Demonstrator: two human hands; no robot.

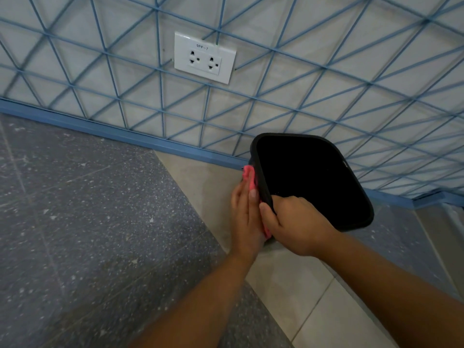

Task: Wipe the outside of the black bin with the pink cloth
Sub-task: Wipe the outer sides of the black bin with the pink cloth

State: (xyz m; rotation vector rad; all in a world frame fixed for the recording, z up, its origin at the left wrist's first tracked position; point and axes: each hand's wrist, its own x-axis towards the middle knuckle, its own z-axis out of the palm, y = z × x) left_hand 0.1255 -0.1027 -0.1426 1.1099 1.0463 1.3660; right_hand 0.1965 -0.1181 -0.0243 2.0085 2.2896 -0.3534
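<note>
Head view: a person's left hand (244, 217), fingers straight, presses a crumpled pink cloth (249, 178) flat against the left outer wall of a black plastic bin (261, 172) standing on the floor by a blue-latticed wall, while the right hand (298, 224) grips the near rim. Wiping appears under way; the other sides, unseen, likely remain.

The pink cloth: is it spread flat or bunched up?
Bunched: the pink cloth shows crumpled folds between the left hand and the black bin.
</note>
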